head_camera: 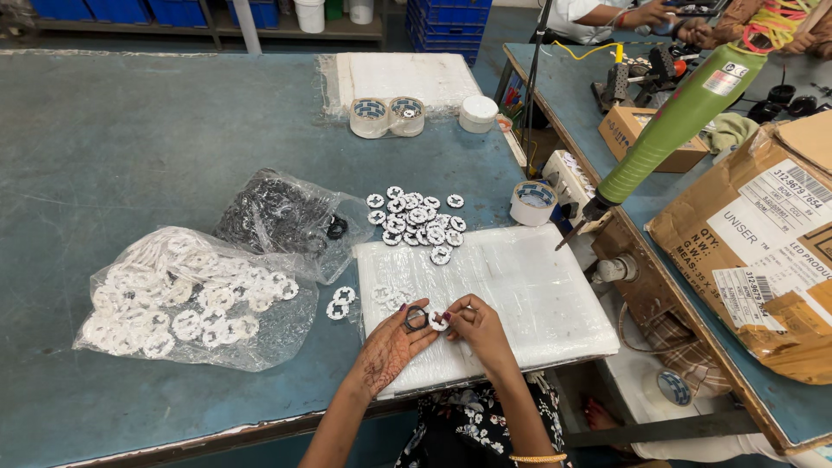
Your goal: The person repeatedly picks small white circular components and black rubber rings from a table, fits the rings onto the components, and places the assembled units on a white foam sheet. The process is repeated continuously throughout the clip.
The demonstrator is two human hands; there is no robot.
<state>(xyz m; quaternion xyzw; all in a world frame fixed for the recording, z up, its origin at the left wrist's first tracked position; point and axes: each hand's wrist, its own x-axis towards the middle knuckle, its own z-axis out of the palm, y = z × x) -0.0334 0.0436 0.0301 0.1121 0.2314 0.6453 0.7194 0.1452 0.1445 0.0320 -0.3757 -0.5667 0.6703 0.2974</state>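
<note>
Blue-green worktable (130, 139); foam pad (520, 286) under both hands: left hand (394, 347) pinching black ring (415, 317), right hand (477, 328) gripping white disc (438, 321). Beside: finished discs (416, 217), bagged white parts (191, 299), bagged black rings (277, 212), hanging green screwdriver (676, 121).

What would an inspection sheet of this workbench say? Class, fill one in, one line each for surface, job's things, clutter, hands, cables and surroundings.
Surface: blue-grey table, worn, with a white wrapped foam pad before the person.
Job's things: dark ring at the left hand; small white disc pinched by the right hand; pile of white discs beyond the pad.
Clutter: bag of white parts, bag of dark parts, tape rolls, white tub.
Hands: both bare, resting on the pad.
Cables: yellow cable on the neighbouring bench.
Surroundings: hanging green power screwdriver, cardboard boxes, another person's hands, blue crates.
</note>
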